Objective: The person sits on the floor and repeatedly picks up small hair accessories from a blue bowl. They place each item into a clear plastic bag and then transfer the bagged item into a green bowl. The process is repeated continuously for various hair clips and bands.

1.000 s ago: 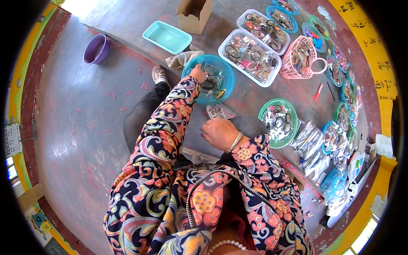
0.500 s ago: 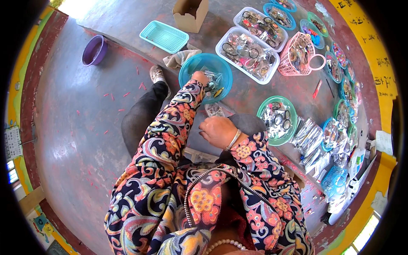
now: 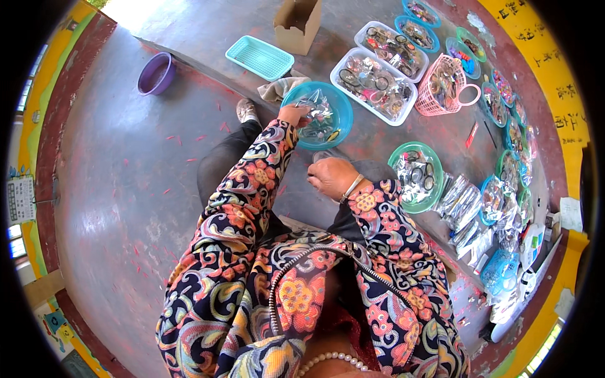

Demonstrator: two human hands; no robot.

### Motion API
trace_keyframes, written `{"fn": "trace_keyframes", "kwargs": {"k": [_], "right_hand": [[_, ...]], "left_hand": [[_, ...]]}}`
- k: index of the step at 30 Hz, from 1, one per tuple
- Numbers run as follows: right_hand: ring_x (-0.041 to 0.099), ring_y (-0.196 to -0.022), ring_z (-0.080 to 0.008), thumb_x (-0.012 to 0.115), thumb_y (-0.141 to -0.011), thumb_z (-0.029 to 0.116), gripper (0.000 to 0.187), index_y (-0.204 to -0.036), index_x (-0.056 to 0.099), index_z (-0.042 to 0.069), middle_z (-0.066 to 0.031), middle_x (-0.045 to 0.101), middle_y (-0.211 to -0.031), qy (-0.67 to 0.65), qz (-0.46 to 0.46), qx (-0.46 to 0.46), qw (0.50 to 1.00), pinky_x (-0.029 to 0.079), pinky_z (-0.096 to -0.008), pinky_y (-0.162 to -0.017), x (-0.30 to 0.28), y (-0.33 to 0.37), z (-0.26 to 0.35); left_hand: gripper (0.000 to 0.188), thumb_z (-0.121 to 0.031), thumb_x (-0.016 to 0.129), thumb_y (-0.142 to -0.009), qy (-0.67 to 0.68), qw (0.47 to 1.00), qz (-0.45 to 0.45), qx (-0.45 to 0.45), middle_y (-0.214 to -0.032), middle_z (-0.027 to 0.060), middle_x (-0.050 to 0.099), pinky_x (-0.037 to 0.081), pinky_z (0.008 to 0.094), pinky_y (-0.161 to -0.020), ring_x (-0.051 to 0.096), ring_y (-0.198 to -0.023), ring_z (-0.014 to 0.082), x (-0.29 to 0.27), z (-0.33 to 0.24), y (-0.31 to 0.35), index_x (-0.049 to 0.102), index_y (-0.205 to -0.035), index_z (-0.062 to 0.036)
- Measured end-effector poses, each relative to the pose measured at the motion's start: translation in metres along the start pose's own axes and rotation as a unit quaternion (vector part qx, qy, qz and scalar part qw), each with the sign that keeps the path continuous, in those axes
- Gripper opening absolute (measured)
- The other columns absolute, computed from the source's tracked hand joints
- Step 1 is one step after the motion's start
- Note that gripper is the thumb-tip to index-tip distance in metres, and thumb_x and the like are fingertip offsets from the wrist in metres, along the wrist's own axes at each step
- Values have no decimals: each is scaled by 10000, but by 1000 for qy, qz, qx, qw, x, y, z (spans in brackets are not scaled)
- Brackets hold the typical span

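My left hand (image 3: 293, 116) is at the near left rim of a blue plastic basin (image 3: 343, 114), its fingers pinched on a clear plastic packet (image 3: 317, 104) with small items inside. More small packaged things lie in the bottom of the basin. Above my right thigh, my right hand (image 3: 334, 177) is closed with the fingers curled under; what it holds, if anything, is hidden. Just beyond its knuckles a clear, shiny piece (image 3: 324, 155) shows in part. To the right stands a green basin (image 3: 430, 196) with bagged dark rings.
White trays (image 3: 396, 118) and a pink basket (image 3: 435, 104) of bagged trinkets stand beyond the basin. A turquoise tray (image 3: 252, 62), cardboard box (image 3: 296, 28) and purple basin (image 3: 155, 74) are further left. Several bowls and a pile of silvery packets (image 3: 463, 208) line the right side.
My left hand has come up from inside the basin to its left rim, lifting a clear packet into view. My right hand stays closed in nearly the same place. The view has shifted slightly.
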State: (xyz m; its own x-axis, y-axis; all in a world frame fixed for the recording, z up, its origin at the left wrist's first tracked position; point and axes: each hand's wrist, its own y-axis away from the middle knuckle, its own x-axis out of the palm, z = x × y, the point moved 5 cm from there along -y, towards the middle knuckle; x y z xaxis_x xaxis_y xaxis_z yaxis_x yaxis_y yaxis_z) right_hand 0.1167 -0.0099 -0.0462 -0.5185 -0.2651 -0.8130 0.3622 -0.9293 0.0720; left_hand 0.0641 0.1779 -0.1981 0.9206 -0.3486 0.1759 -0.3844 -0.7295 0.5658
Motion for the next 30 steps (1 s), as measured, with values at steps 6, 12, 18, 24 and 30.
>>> {"fn": "trace_keyframes", "kwargs": {"k": [6,12,18,24,30], "right_hand": [[559,-716,-326,538,-734,217,170,-769,599,61,-135,590,-728,-1,-10,14,1000,434,-430,-639,1,-6,-20],[575,-715,-285,553,-745,224,206,-873,602,70,-128,606,-784,-99,-185,85,974,445,-387,-617,-23,-5,-55],[570,-688,-107,601,-774,255,373,-1073,499,58,-21,607,-825,-569,-287,256,727,403,-227,-519,-40,3,-102],[566,-664,-81,573,-807,212,174,-925,572,84,-11,621,-776,-678,-268,163,664,374,-185,-480,-37,5,-114],[559,-615,-89,568,-811,178,135,-892,578,70,-37,628,-759,-692,-304,135,641,375,-187,-457,-43,14,-117]], "left_hand": [[155,-122,574,-783,116,993,14,18,-775,75,588,467,218,-487,593,-630,158,7,-20,28,546,-900,-24],[149,-132,490,-848,196,976,85,32,-822,93,600,479,183,-520,583,-660,132,29,-34,66,526,-923,-8],[183,-129,453,-861,260,952,155,45,-875,120,593,479,187,-566,582,-694,144,50,-32,101,513,-947,21],[217,-175,466,-864,219,956,193,34,-932,114,599,474,208,-569,591,-702,143,72,-22,139,517,-1004,-17],[282,-267,447,-861,-14,988,23,152,-926,9,605,385,205,-501,474,-574,65,35,-32,145,567,-1051,-98]]}}
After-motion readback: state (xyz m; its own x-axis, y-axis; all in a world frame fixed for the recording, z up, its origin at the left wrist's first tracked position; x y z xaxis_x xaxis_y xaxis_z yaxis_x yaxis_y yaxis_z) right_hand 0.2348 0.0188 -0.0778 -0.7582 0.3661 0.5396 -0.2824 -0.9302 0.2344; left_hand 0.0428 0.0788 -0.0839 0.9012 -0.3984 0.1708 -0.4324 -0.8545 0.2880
